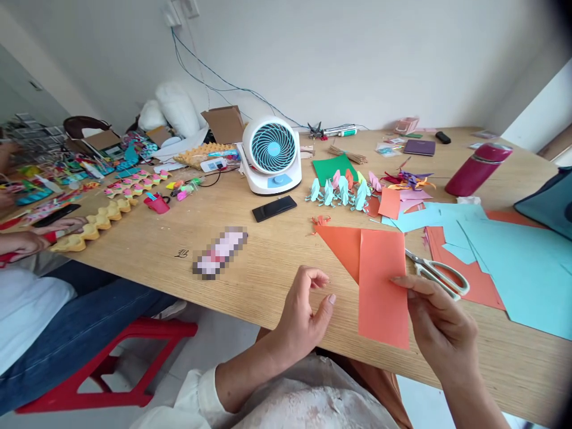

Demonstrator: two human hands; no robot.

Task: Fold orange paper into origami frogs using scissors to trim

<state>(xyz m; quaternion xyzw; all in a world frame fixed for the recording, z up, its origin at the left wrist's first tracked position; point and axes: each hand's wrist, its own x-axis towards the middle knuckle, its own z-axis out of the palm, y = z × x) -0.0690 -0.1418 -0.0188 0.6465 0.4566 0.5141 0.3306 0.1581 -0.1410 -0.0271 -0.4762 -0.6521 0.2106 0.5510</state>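
My right hand (440,325) pinches the right edge of an orange paper strip (382,286) that lies over the front edge of the wooden table (147,250). My left hand (306,310) hovers just left of the strip, fingers curled and apart, holding nothing. An orange paper triangle (339,244) lies under the strip's upper left. White-handled scissors (440,273) rest on the table just beyond my right hand.
Light blue and orange sheets (513,262) cover the right side. Folded paper figures (342,192), a green sheet, a small fan (272,154), a black phone (274,208) and a magenta bottle (478,168) stand further back. Another person sits at left by a red stool (111,363).
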